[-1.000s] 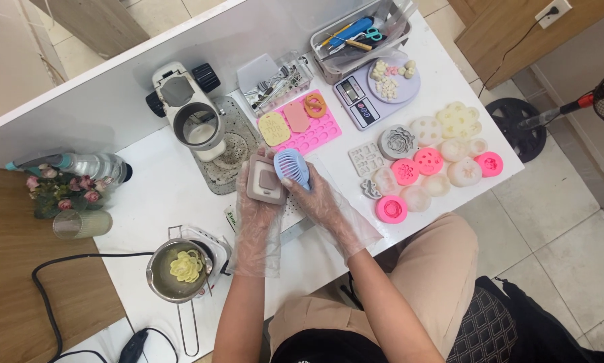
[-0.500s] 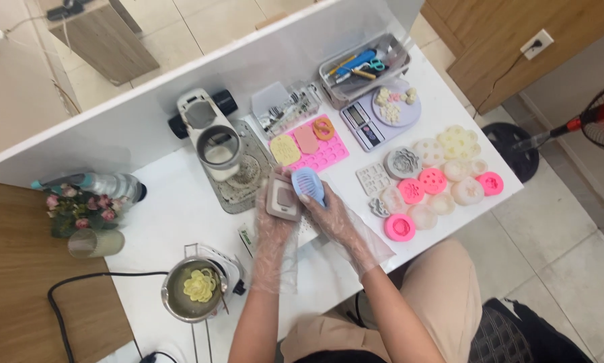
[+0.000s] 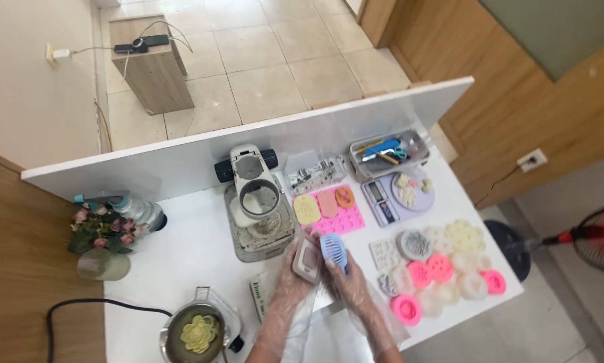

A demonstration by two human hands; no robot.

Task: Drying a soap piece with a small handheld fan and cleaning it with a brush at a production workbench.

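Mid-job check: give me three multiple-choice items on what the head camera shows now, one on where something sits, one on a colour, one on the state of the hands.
1. Where is the small pot with the pale flower-shaped piece inside?
A. At the near left of the table, left of the hands
B. On the scale at the far right
C. On the floor by the wooden stand

2. What colour is the ridged oval mould in the right hand?
A. Bright pink
B. Light blue
C. Black

3. How are the hands occupied?
A. Both lie flat and empty on the table
B. Only the right holds something
C. Each holds something: the left hand a beige block, the right the mould

Answers: 1 A, the pot sits at the table's near left edge; 2 B, the mould shows light blue against the white table; 3 C, both gloved hands grip their items side by side.
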